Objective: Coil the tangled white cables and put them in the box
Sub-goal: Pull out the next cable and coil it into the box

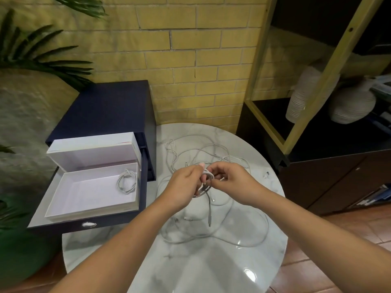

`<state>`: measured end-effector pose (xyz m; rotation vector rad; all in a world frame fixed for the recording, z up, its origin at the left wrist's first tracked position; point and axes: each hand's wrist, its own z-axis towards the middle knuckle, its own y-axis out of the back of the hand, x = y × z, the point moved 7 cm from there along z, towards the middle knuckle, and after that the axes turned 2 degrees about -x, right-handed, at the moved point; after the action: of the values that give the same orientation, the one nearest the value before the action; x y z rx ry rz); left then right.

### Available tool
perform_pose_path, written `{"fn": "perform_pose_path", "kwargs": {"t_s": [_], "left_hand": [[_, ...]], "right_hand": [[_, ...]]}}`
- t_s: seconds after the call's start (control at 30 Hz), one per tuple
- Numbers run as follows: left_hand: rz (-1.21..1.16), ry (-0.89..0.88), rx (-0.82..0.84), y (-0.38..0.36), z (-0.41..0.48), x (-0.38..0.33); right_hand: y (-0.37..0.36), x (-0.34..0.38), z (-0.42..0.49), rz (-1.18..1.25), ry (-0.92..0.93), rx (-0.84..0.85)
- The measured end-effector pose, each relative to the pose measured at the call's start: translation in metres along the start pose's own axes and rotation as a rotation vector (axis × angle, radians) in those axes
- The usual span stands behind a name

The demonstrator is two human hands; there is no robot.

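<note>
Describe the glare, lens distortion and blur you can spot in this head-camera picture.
Head view: bright glare spots sit on the glossy round white marble table near its front edge; wide-angle distortion bows and tilts the yellow-framed shelf unit; the green palm leaves at the left edge look soft; the left hand, right hand and the white cable coil they grip look sharper.

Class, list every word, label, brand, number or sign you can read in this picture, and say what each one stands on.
No text can be read anywhere in this picture.
White box: no print, only a thin red line on the lid's edge.
Books or papers on the shelf: too blurred to read.
White cables: plugs too small to show any marking.
</note>
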<state>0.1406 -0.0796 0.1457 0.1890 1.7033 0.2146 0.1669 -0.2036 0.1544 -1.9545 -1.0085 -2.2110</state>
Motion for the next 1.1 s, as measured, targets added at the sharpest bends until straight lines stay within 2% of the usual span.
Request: {"fn": "perform_pose_path", "kwargs": {"t_s": [0.1, 0.23, 0.53, 0.67, 0.77, 0.83, 0.9, 1.0, 1.03, 1.1], "left_hand": [[0.096, -0.062, -0.103, 0.004, 0.000, -0.005], [0.214, -0.155, -0.174, 0.007, -0.001, -0.013], [0.074, -0.161, -0.060, 0.003, 0.001, -0.006], [0.011, -0.153, 0.055, 0.002, -0.002, -0.005], [0.064, -0.148, 0.150, 0.000, -0.003, -0.004], [0.153, -0.183, 0.117, 0.001, -0.002, -0.005], [0.211, -0.200, 0.031, 0.004, -0.001, -0.007], [0.226, -0.172, -0.091, 0.008, 0.001, -0.005], [0.235, -0.161, -0.125, 0.010, 0.002, -0.003], [0.264, -0.133, -0.182, 0.013, 0.005, 0.000]], "right_hand": [[-0.001, 0.003, 0.001, 0.012, -0.013, -0.010], [-0.006, 0.001, 0.000, 0.193, -0.082, 0.010], [-0.015, 0.004, -0.003, 0.351, -0.196, 0.137], [-0.013, 0.002, 0.000, 0.364, -0.207, 0.228], [-0.010, 0.002, 0.002, 0.343, -0.213, 0.288], [-0.011, 0.003, 0.001, 0.323, -0.191, 0.304], [-0.008, 0.004, 0.003, 0.170, -0.139, 0.184], [0.005, 0.012, 0.001, -0.160, -0.006, -0.198], [0.005, 0.015, -0.002, -0.180, 0.030, -0.266], [-0.003, 0.017, -0.009, -0.116, 0.069, -0.274]]}}
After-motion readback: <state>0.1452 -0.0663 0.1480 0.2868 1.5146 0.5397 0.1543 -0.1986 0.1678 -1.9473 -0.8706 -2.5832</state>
